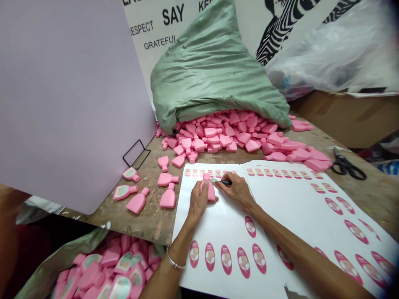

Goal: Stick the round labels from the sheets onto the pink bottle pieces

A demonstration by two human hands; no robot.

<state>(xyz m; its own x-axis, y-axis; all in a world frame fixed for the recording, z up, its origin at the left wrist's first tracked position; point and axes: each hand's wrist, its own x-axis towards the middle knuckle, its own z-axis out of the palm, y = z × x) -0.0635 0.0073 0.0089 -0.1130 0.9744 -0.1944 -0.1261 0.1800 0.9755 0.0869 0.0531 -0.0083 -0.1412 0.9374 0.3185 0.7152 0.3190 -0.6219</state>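
My left hand (198,200) is closed around a small pink bottle (210,192), its neck pointing away from me, above a white sticker sheet (218,222). In my right hand (238,192) is a slim black pen-like tool (225,182); its exact kind cannot be made out. A small pale oval piece (213,181) shows between the tool's tip and the bottle. Oval pink labels (226,259) and rows of small labels line the sheet. A second sticker sheet (280,199) lies beside it, partly under my right forearm.
Pink bottles (212,133) spill from a green sack (215,70) at the back. Several bottles (168,196) lie left of the sheets, some labelled. Black scissors (346,165) rest at right. Below the table's left edge, an open bag (62,257) holds labelled bottles. A pale panel (71,95) stands left.
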